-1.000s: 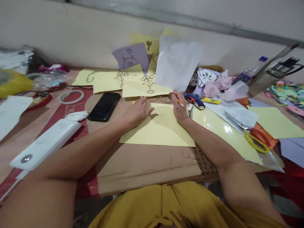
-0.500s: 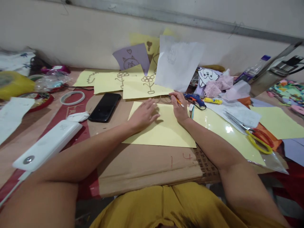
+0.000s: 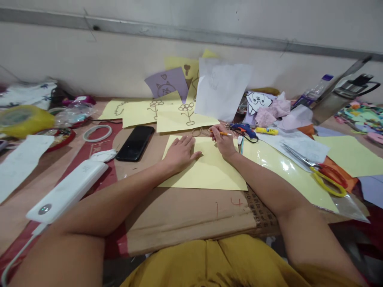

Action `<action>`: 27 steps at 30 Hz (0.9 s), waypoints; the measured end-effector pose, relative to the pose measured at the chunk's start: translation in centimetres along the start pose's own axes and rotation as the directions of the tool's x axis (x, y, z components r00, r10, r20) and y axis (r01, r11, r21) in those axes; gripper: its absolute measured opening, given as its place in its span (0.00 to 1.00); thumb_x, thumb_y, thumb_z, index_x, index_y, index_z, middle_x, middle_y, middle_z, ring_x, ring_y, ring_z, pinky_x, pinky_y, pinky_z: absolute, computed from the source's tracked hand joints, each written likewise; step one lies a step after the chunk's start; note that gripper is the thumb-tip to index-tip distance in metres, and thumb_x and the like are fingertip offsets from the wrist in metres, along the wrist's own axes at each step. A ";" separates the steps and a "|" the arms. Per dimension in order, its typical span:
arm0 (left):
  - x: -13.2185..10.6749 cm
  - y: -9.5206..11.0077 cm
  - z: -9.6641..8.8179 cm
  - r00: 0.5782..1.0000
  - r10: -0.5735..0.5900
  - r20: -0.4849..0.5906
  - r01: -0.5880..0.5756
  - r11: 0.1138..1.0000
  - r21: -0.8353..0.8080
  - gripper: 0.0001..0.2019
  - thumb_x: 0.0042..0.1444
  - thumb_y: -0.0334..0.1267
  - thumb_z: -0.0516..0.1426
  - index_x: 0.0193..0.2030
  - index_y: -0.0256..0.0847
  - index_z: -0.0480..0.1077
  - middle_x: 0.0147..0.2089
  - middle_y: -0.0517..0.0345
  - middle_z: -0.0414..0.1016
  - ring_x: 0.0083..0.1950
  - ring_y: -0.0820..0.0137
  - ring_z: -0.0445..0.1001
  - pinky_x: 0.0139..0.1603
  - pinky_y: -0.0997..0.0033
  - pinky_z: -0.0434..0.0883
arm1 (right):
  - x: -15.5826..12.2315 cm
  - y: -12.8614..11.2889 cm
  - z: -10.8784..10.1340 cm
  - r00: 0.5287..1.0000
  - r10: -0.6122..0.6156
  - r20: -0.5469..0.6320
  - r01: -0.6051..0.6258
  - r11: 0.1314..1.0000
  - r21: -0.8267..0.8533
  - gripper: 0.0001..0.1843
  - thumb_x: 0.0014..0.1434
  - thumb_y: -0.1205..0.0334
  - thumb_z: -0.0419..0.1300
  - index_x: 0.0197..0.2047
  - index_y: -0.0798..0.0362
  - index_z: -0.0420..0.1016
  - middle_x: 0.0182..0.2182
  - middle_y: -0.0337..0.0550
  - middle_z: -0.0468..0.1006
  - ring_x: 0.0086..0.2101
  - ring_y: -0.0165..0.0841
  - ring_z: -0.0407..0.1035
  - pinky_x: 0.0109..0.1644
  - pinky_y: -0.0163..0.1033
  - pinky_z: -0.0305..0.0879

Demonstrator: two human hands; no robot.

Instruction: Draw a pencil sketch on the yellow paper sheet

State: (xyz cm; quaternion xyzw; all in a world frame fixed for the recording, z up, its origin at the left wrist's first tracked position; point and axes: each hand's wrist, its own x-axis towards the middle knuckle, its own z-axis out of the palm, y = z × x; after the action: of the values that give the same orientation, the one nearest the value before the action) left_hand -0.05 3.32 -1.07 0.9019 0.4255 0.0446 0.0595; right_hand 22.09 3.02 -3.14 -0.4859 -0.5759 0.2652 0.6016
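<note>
A pale yellow sheet of paper (image 3: 206,171) lies on the cardboard-covered table before me. My left hand (image 3: 180,153) rests flat on its left part, fingers spread and holding nothing. Near the sheet's upper right, my right hand (image 3: 223,142) is closed around a pencil (image 3: 225,133), which lies nearly level with its eraser end to the right. Just behind the sheet is another yellow paper with a flower drawing (image 3: 186,113). No marks can be made out on the sheet under my hands.
A black phone (image 3: 135,143) and white power bank (image 3: 68,191) lie to the left, near a tape roll (image 3: 97,133). Right are a blue glue gun (image 3: 243,129), a yellow glue stick (image 3: 266,130) and scissors (image 3: 327,177). A metal flask (image 3: 341,99) stands at the back right.
The pencil has turned from a steep slant to nearly level in my right hand. My left hand has flattened with its fingers still on the sheet. The camera view has shifted slightly.
</note>
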 end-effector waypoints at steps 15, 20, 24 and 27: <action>-1.0 1.7 -0.2 0.933 0.348 0.089 -0.344 0.937 -0.056 0.37 0.72 0.61 0.48 0.78 0.38 0.56 0.80 0.47 0.51 0.82 0.57 0.47 0.81 0.48 0.49 | 0.2 0.8 0.1 0.991 -0.120 -0.054 0.113 0.987 -0.115 0.09 0.63 0.53 0.63 0.44 0.47 0.75 0.41 0.42 0.79 0.41 0.37 0.73 0.49 0.44 0.70; -1.1 1.9 0.2 0.957 0.271 0.100 -0.268 0.963 -0.040 0.38 0.72 0.63 0.46 0.79 0.41 0.52 0.82 0.48 0.46 0.83 0.58 0.45 0.81 0.48 0.46 | 0.2 0.0 0.1 0.999 -0.019 -0.036 0.019 1.000 -0.003 0.14 0.64 0.46 0.62 0.41 0.47 0.74 0.35 0.39 0.78 0.34 0.33 0.71 0.41 0.40 0.70; -1.1 2.3 0.7 0.978 0.189 0.085 -0.185 0.981 -0.052 0.42 0.70 0.64 0.47 0.79 0.35 0.50 0.81 0.43 0.45 0.83 0.55 0.45 0.81 0.45 0.46 | 0.8 -1.6 0.4 0.982 0.188 -0.030 -0.167 0.926 0.338 0.26 0.59 0.32 0.64 0.36 0.48 0.70 0.25 0.35 0.74 0.23 0.28 0.65 0.27 0.36 0.61; -1.0 2.2 0.7 0.984 0.180 0.015 -0.176 0.973 -0.149 0.38 0.70 0.61 0.51 0.76 0.34 0.58 0.79 0.41 0.54 0.81 0.52 0.51 0.80 0.43 0.50 | 1.2 -2.4 0.6 0.944 0.329 0.025 -0.295 0.808 0.509 0.31 0.55 0.28 0.66 0.34 0.49 0.70 0.22 0.34 0.72 0.20 0.26 0.62 0.23 0.35 0.58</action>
State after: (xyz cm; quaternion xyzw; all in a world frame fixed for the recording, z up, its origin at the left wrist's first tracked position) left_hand 1.14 1.13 -1.46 0.9301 0.3376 0.0680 0.1275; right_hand 21.20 3.33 -0.59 -0.4071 -0.3784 0.4862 0.6742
